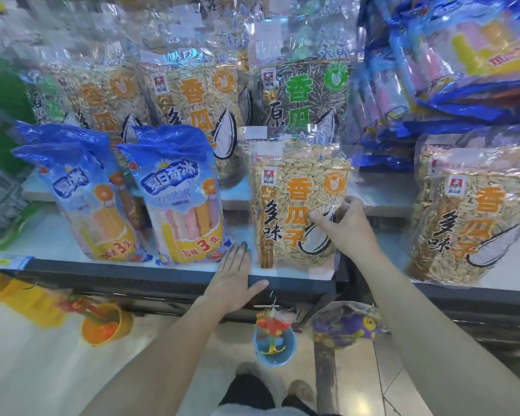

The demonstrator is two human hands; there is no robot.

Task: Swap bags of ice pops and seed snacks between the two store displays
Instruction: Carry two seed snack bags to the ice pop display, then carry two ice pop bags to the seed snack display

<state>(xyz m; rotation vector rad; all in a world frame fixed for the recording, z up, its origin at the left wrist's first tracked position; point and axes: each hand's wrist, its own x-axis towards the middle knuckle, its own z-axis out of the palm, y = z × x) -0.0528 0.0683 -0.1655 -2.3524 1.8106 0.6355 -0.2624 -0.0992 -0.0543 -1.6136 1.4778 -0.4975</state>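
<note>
Orange-lettered seed bag (297,205) pinched by right hand (342,226) (left hand (233,277) flat, empty).

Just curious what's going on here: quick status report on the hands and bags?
Right hand gripping upright seed bag on left shelf. Left hand flat, empty, on shelf edge. Two ice pop bags stand beside it, apart.

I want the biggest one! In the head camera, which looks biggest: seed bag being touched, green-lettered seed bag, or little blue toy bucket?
1. Seed bag being touched, though it's nearer.
2. Green-lettered seed bag, partly hidden, so unsure.
3. Blue toy bucket, clearly smallest.
</note>
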